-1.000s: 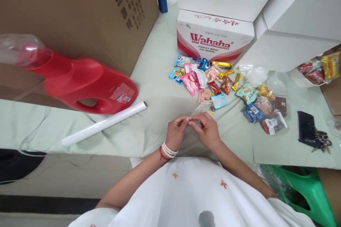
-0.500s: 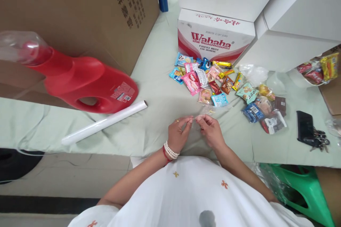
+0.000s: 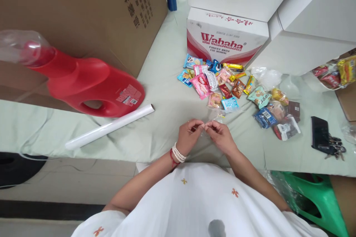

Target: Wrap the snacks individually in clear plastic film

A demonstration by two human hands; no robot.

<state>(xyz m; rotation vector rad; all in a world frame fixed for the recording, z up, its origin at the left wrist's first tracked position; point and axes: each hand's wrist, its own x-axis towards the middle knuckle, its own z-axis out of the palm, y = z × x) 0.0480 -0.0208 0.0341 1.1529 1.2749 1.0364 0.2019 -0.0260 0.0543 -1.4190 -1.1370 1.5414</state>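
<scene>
My left hand (image 3: 190, 133), with pale beads and a red cord at its wrist, is closed in a pinch. My right hand (image 3: 221, 137) is pinched too, its fingertips touching those of the left above the table. Between them is a thin bit of clear plastic (image 3: 204, 133), mostly hidden by the fingers. Just beyond the fingertips lies crumpled clear film (image 3: 218, 117). A loose pile of small wrapped snacks (image 3: 200, 85) spreads farther back, with a light blue packet (image 3: 230, 103) at its near edge. More snack packets (image 3: 265, 117) form a second group to the right.
A red jug (image 3: 97, 81) lies on its side at left, behind a white roll (image 3: 111, 127). Cartons stand at the back, including a Wahaba-lettered box (image 3: 222, 39). At right are a snack-filled tub (image 3: 319, 83), a black phone (image 3: 319, 133) and keys (image 3: 337, 148). A green stool (image 3: 319, 196) stands below.
My two hands have come closer, so the fingertips now meet over the thin plastic that showed between them before. My left fingers have curled in. The packets stay put.
</scene>
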